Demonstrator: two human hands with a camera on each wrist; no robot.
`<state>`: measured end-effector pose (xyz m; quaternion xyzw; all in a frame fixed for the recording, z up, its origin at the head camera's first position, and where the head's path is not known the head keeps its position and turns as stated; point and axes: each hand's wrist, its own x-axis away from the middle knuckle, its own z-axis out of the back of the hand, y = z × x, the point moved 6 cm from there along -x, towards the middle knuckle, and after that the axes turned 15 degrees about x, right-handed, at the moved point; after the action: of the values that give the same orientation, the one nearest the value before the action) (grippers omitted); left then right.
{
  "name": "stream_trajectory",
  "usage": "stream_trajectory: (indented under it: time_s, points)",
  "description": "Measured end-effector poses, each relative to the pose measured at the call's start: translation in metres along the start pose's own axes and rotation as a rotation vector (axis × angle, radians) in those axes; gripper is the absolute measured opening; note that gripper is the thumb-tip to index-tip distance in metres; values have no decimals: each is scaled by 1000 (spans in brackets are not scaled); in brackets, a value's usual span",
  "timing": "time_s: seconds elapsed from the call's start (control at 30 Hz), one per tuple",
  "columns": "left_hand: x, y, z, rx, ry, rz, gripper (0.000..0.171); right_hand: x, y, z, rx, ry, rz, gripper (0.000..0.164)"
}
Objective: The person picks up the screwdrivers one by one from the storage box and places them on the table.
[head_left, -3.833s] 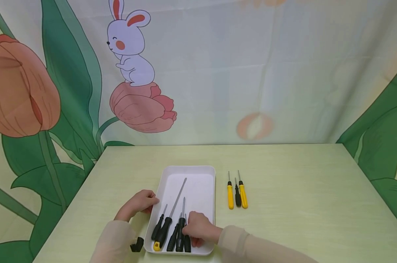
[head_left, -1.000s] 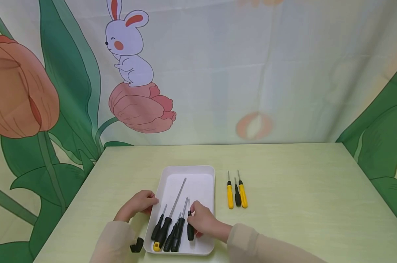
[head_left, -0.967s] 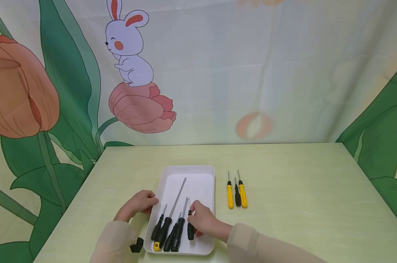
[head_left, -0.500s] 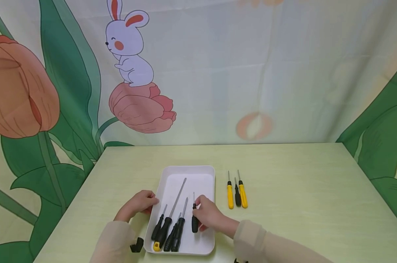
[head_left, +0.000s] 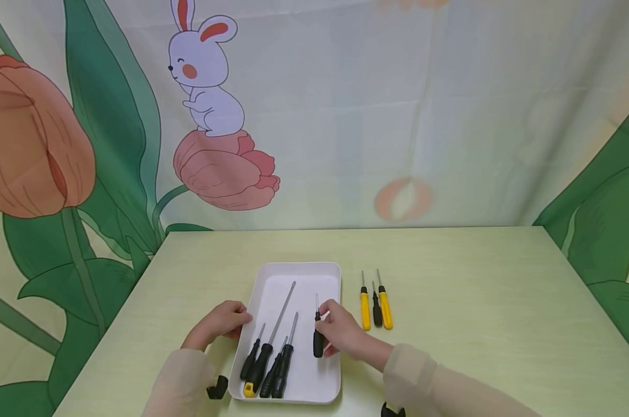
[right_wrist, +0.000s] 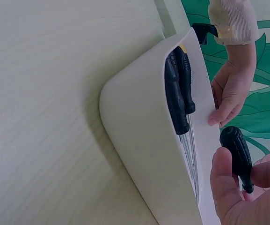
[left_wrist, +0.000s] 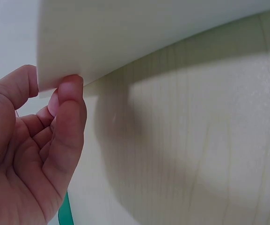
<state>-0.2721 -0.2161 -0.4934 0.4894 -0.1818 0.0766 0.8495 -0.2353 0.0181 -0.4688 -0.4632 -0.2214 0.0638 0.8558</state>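
Over the white tray (head_left: pixel 320 385), we find the right hand (head_left: pixel 342 330) pinching a black-handled screwdriver (head_left: pixel 318 346), the left hand (head_left: pixel 220 320) gripping the tray's left side, and advise a firm pinch and still tray.

Eight screwdrivers (head_left: pixel 282 370) — six mainly black, two mainly yellow | one tray (head_left: pixel 311 382) | two hands (head_left: pixel 220 319)

pale cloth backdrop (head_left: pixel 320 87) | printed rabbit (head_left: pixel 218 107) | orange tulip (head_left: pixel 28 139) | green leaves (head_left: pixel 111 127) | light wood-grain table (head_left: pixel 476 289)

Rabbit ear (head_left: pixel 183 13) cut off above, sleeves (head_left: pixel 178 385) below; held screwdriver (head_left: pixel 318 343): tip shape too small to tell.
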Motion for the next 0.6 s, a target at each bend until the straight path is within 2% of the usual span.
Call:
stream_trajectory:
  time_s: [0.2,0.6]
  points:
    - [0,0,0,-10,-2,7,14,0,0,11,0,10,-9,22]
    - [1,0,0,1,-3,12,14,-1,3,35,-94,44,1,24]
